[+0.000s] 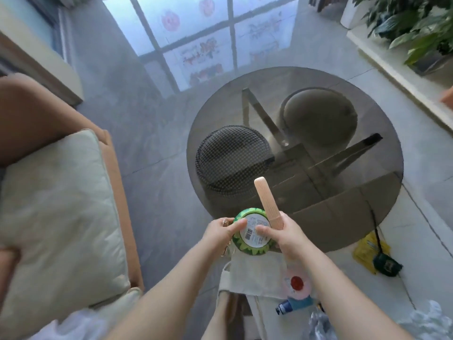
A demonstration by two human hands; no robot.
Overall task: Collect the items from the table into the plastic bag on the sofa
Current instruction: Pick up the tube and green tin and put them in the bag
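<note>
Both hands hold a watermelon-patterned round container [252, 233]: left hand [220, 233] fingers curl round its rim, right hand [286, 238] also grips a wooden stick [267, 202]. Beyond the fingers, the round glass bench [362, 192].

I see a grey tiled floor [152, 133] reflecting a gridded window. Under the round glass top stand two round stools: a checked stool [232, 158] on the left and a plain grey stool [318, 116] on the right, well apart. A flattened cardboard sheet [343, 207] lies below the glass, near its lower right edge. On the floor to the right I note a yellow packet [367, 251] with a dark green tape measure [387, 265] touching it. Leafy plants [411, 23] fill the upper right corner, above a white ledge [392, 69].
</note>
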